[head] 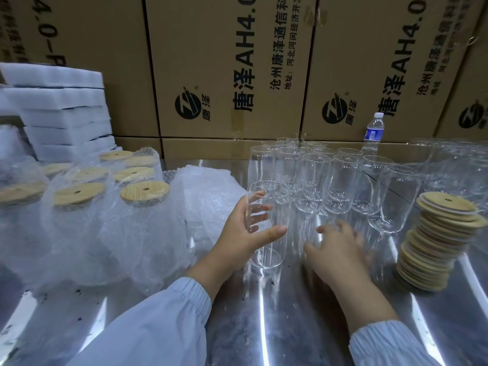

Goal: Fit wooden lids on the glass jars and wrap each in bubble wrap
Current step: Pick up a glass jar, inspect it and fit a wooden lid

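Table [290, 328] ahead of me: bare stainless sheet, shiny, scuffed, with dark specks near my edge. Long white light streaks [262, 310] reflect off the top, running toward me.

Stacked cardboard boxes [211, 62] fill my whole view behind the table. They're brown, with a black round logo, Chinese text and "AH4.0" printed sideways. The tall ones sit on a lower row of boxes [203, 149] level with the table's far edge. Tape shows on some seams.

Far left: white foam slabs [66, 112] in an uneven stack against the boxes.

Back right: water bottle [373, 130], blue label, white cap, upright, close against the boxes.
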